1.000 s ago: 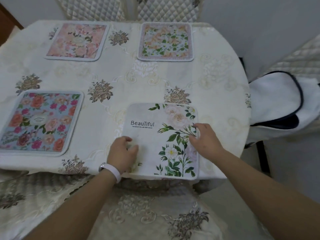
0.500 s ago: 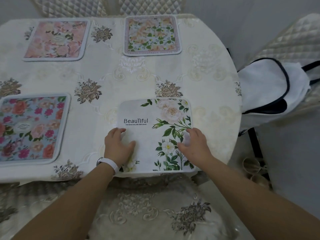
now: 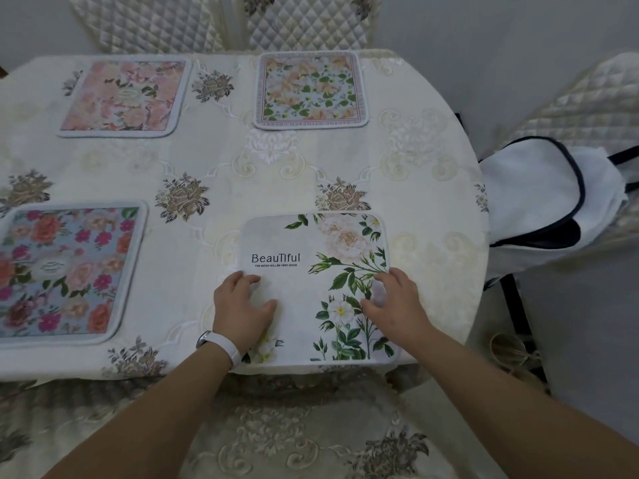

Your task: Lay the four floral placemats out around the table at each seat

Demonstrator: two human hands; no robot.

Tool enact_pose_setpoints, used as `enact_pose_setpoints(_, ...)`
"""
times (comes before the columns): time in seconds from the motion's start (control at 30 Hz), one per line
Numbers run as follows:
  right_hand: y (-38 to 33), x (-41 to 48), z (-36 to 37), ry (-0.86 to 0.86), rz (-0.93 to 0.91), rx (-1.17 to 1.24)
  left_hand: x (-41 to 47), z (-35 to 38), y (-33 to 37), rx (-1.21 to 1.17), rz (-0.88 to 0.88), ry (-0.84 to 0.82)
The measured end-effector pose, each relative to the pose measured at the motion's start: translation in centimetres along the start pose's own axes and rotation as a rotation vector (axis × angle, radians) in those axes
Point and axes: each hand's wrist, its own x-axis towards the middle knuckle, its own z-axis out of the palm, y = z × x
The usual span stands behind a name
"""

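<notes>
The left hand [image 3: 242, 311] and right hand [image 3: 394, 305] press flat, fingers spread, gripping nothing, on the white "Beautiful" placemat [image 3: 316, 288] at the near table edge. It looks thin, soft and light, best slid by its edges. Farther off lie the blue placemat [image 3: 65, 271], pink placemat [image 3: 122, 98] and peach placemat [image 3: 309, 89].

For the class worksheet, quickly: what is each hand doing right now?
Left hand: open, resting flat on the white "Beautiful" placemat, gripping nothing.
Right hand: open, fingers spread on the same placemat.
</notes>
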Motion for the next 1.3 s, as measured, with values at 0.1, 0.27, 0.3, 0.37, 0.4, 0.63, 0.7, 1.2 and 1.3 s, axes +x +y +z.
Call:
enact_pose_setpoints(0.1,0.1,0.2,-0.2,-0.002,-0.007,-0.004,0.2,-0.5,0.1,0.017,-0.002,-0.014)
enact_pose_setpoints(0.27,0.1,0.7,-0.4,0.025,0.001,-0.031,0.3,-0.7,0.5,0.007,0.013,-0.057)
enact_pose_setpoints(0.3,0.0,0.8,-0.4,0.022,-0.006,-0.06,0.2,-0.6,0.7,0.027,0.02,-0.059)
enact_pose_setpoints(0.37,-0.1,0.9,-0.4,0.01,-0.047,-0.158,0.1,-0.5,1.0,0.123,0.051,-0.072)
enact_pose_setpoints(0.4,-0.1,0.8,-0.4,0.008,-0.083,-0.225,0.0,-0.5,1.2,0.193,0.091,-0.083)
enact_pose_setpoints(0.63,-0.2,0.2,0.2,-0.016,-0.217,-0.432,-0.3,-0.1,0.8,0.397,0.267,-0.195)
enact_pose_setpoints(0.7,-0.4,0.5,0.0,-0.027,-0.221,-0.45,-0.2,-0.1,1.1,0.428,0.255,-0.226)
enact_pose_setpoints(1.2,-5.1,-3.0,-3.6,-0.037,-0.254,-0.401,-5.0,-8.0,4.9,0.289,0.384,-0.038)
enact_pose_setpoints(1.3,-6.7,-4.6,-4.3,0.061,-0.318,-0.418,-5.8,-10.5,5.4,0.371,0.442,0.023)
